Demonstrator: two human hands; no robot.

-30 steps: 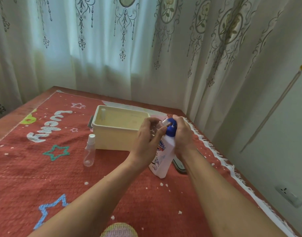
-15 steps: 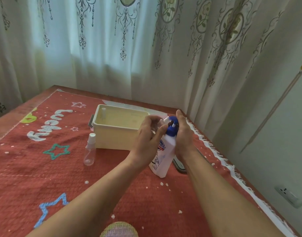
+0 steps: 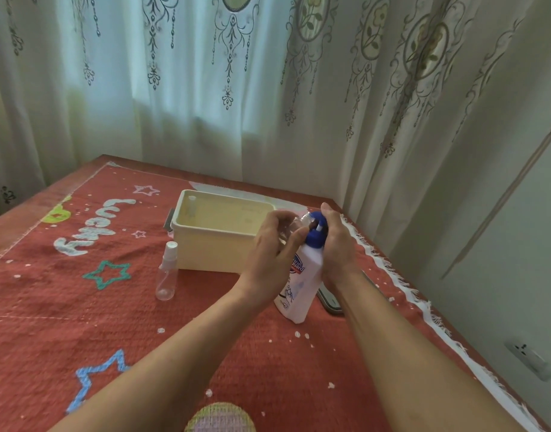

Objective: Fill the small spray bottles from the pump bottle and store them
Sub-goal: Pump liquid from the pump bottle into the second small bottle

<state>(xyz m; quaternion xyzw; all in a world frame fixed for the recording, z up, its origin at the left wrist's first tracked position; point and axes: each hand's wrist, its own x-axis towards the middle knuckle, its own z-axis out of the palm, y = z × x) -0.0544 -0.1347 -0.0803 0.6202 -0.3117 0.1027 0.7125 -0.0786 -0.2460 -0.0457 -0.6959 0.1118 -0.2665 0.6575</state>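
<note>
Leaning on the red cloth (image 3: 143, 322) that covers the desk (image 3: 15, 213), the white pump bottle (image 3: 299, 285) is tilted, not flat on its base, so a hard push on top could make the foot skid on the fabric. Just above, the right grip (image 3: 336, 247) is wrapped round the bottle's neck with the thumb over the blue pump head (image 3: 316, 236). The left grip (image 3: 274, 251) is curled round the open small spray bottle (image 3: 291, 227), holding its mouth at the nozzle. That narrow mouth looks like the main risk: if it sits a little off the spout, or the pump is pressed fast, liquid would likely run over the fingers and soak the cloth. The clear bottle is mostly hidden, so overfilling would be hard to notice. A dark flat object (image 3: 330, 299), too hidden to identify, lies just beside the pump bottle and could catch drips. To the left, well apart, a capped spray bottle (image 3: 166, 275) stands upright near the cream storage box (image 3: 211, 254); it looks light, and a swinging forearm could tip it. The patterned curtain (image 3: 236, 88) hangs behind.
</note>
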